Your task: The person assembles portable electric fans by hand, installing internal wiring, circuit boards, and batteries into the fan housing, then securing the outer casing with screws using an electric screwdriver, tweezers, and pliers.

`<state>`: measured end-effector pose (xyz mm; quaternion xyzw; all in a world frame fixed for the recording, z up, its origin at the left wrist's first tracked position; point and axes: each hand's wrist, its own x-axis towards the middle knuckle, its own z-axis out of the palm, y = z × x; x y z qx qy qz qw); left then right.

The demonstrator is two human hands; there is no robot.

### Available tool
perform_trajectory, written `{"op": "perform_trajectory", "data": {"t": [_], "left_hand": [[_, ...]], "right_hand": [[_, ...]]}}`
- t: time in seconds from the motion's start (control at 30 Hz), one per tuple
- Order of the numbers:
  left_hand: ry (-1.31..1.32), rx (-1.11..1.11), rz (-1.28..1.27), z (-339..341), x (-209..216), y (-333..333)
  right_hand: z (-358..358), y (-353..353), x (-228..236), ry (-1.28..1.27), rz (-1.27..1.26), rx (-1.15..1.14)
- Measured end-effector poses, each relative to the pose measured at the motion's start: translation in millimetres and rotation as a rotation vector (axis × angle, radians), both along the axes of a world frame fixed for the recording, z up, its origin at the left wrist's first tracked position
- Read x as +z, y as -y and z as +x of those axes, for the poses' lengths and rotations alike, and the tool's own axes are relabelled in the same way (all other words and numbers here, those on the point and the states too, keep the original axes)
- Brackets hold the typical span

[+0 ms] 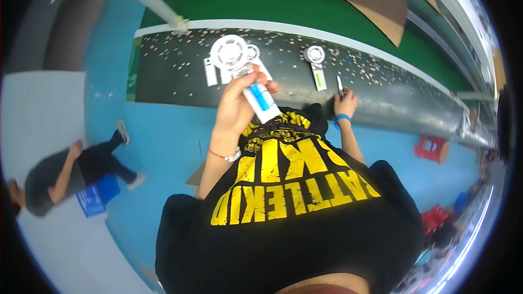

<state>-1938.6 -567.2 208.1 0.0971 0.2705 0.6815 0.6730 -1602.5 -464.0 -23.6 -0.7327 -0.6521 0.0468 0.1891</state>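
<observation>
As our left hand (237,95) clamps a white handle (267,110) and our right hand (346,105) a knife (340,85), we judge work unfinished, a fan (315,56) untouched between both grips.

Large yellow block lettering (297,202) across front of black shirt (283,245).

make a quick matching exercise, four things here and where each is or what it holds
1 left hand
2 right hand
3 red stool
4 round-headed device with green panel

A on the blue floor
B holding a slim pale-tipped tool
C lying on the dark bench
D holding a white piece with blue panel

Pairs: 1-D, 2-B, 3-A, 4-C
</observation>
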Motion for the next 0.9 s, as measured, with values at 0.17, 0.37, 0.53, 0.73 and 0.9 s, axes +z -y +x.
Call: {"op": "perform_trajectory", "data": {"t": [0.17, 0.37, 0.53, 0.73, 0.9], "left_hand": [[0.008, 0.034, 0.059, -2.4, 34.2, 2.0], [-0.201, 0.026, 0.178, -19.2, 51.9, 5.7], [-0.305, 0.029, 0.167, -39.6, 70.1, 3.9], [-0.395, 0.069, 0.184, -47.1, 94.5, 13.3], [-0.187, -0.001, 0.164, -40.4, 82.6, 25.4]], "right_hand": [[11.4, -7.2, -16.6, -0.311, -0.055, 0.008], [-78.7, -5.3, 164.4, -1.163, -0.267, 0.371], [-153.4, 30.2, 314.7, -0.76, -0.244, 1.077], [-163.4, 30.2, 337.7, -1.579, -0.955, 1.102], [-159.1, 35.2, 305.5, -2.131, -0.907, 1.222]]}}
